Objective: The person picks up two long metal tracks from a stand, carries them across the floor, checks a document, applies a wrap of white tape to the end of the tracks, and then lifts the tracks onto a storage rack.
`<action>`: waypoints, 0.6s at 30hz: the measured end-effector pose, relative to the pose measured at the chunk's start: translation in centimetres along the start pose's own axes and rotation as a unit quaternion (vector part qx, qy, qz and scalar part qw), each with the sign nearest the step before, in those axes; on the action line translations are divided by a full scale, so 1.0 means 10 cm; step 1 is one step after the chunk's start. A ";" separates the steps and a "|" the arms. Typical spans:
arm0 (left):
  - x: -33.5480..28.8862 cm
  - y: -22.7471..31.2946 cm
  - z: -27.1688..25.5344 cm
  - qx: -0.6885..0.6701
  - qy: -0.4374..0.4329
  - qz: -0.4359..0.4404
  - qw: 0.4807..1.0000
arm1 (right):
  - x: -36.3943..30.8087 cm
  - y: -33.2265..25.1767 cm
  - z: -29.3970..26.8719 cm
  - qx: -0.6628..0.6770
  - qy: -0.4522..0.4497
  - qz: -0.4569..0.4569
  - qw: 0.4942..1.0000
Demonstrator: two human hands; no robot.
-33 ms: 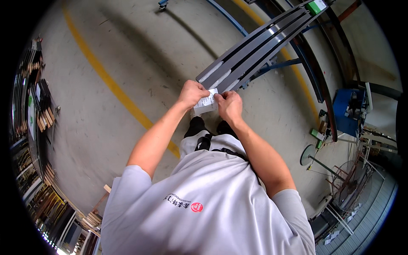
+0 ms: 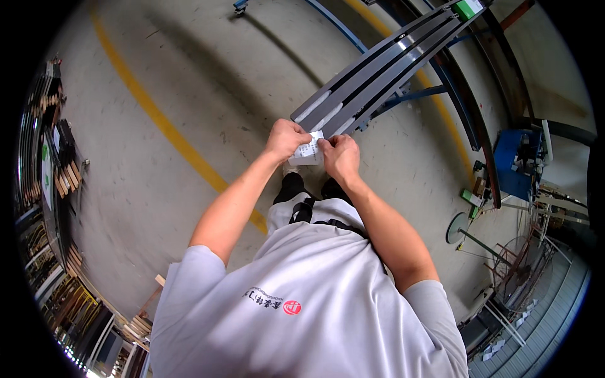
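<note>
A small white printed paper label [image 2: 307,153] hangs between my two hands, in front of my body. My left hand [image 2: 287,138] pinches its upper left edge between thumb and fingers. At the upper right corner my right hand [image 2: 341,154] grips the same label, fingers curled. Just beyond my hands are the near ends of several long dark grey metal profiles [image 2: 378,66], lying side by side and running away to the upper right. Pale whitish strips show near the ends of these profiles.
A blue metal stand [image 2: 409,99] supports the profiles, and a green and white box [image 2: 468,9] sits at their far end. Stacked dark profiles [image 2: 47,138] line the left side. To the right are a blue bin [image 2: 513,160] and a round-based stand [image 2: 457,228]. Yellow lines [image 2: 170,129] cross the floor.
</note>
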State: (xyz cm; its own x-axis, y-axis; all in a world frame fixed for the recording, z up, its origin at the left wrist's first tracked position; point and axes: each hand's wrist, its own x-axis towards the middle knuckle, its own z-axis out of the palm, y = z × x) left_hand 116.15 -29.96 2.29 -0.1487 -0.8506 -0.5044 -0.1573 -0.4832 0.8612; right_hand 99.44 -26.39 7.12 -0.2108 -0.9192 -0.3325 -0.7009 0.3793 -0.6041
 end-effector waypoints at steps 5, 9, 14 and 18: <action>0.01 0.00 0.06 0.080 0.038 0.022 0.996 | 0.02 -0.03 0.01 -0.069 0.028 0.001 0.997; 0.02 -0.03 0.03 0.091 0.036 0.037 0.994 | 0.08 -0.06 -0.04 -0.073 0.079 0.047 0.993; 0.10 -0.20 0.06 0.031 0.043 0.011 0.999 | 0.26 0.04 -0.05 0.004 0.095 0.102 0.990; 0.04 -0.13 0.04 -0.021 0.019 -0.037 0.999 | 0.21 0.11 0.04 0.032 0.118 0.076 0.990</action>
State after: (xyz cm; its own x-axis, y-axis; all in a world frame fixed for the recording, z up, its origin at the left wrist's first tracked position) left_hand 115.94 -29.60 0.97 -0.1005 -0.8186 -0.5655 -0.1248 -0.5536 0.8234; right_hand 98.53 -27.86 5.51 -0.4689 -0.8471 -0.2500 -0.6052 0.5143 -0.6077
